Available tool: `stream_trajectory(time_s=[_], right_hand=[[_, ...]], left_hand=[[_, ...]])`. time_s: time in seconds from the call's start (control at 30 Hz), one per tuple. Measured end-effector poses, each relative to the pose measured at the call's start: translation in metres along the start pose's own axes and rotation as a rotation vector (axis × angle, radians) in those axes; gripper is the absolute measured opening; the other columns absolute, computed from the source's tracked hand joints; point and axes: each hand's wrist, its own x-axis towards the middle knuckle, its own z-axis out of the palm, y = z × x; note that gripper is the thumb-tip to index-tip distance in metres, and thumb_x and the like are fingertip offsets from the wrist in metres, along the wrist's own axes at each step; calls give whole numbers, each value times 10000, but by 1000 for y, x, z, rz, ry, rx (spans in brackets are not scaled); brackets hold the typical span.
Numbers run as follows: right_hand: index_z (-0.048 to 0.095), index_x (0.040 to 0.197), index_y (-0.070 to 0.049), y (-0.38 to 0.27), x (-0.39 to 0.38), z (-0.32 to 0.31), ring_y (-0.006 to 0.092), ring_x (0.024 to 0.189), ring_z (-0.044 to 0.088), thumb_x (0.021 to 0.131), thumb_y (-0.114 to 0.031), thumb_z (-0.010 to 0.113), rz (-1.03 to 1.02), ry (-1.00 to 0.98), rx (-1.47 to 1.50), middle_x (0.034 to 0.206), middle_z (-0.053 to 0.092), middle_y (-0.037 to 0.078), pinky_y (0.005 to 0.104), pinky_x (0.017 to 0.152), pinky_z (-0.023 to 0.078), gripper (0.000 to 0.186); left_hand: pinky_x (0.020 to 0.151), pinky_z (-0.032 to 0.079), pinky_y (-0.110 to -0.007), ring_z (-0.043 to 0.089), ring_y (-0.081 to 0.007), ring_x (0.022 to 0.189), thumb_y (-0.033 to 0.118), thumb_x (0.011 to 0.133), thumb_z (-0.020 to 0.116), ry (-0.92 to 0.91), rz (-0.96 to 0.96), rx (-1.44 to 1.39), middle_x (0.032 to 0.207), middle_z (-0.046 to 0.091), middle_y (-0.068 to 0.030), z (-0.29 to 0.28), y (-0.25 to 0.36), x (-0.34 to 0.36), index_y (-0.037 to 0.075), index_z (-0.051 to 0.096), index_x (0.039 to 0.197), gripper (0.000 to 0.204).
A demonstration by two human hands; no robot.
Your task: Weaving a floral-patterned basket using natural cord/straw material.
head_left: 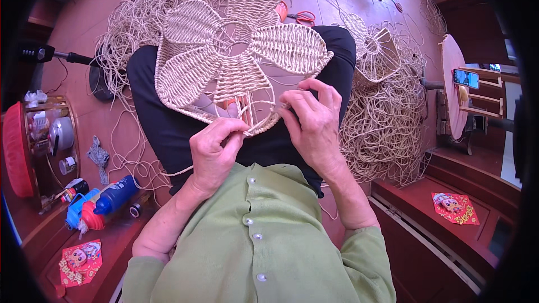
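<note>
A woven beige cord piece [286, 45] with petal shapes around a central ring rests across my lap, its lowest petal partly woven, with bare strands and loose cord inside its outline. My left hand [216, 151] is closed, thumb and forefinger pinching pale cord at the lower rim, left of those strands. My right hand [311, 120] grips the rim and cord at the lower right of that petal with bent fingers; the exact strand under its fingertips is hidden. A length of cord trails leftward below my left hand.
Cord heaps [387, 134] lie on both sides, a second woven piece [382, 62] on the right. Red-handled scissors [303, 18] lie beyond my lap. Bottles [115, 193] and a red-lidded container [17, 151] are left; a phone [466, 78] is propped right; a black pole [67, 56] stands upper left.
</note>
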Motion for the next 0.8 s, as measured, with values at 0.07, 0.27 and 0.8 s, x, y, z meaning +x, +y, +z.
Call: stream_trajectory(time_s=[0.07,0.27,0.8], right_hand=[[684,995,-108,-1,4,4,257,1106,575,797,-162,769,-28,7,-30,892,671,32,457,1000,345,223],[688,949,-101,-4,12,4,239,1052,580,825,-193,732,-57,-187,-21,831,642,31,480,1014,327,160],[697,928,-104,-7,-2,4,221,932,658,786,-110,783,-11,-143,259,866,665,32,460,1036,402,167]], left_hand=[[669,508,-227,642,-82,745,-156,807,619,-30,-46,-19,826,687,-30,1,1,-1,4,718,945,234],[623,518,-322,673,-208,683,-112,775,673,101,118,8,775,675,-79,17,-6,8,36,695,903,197],[735,529,-297,677,-184,811,-132,723,715,22,198,-42,859,726,-64,-6,-19,-5,32,691,856,212]])
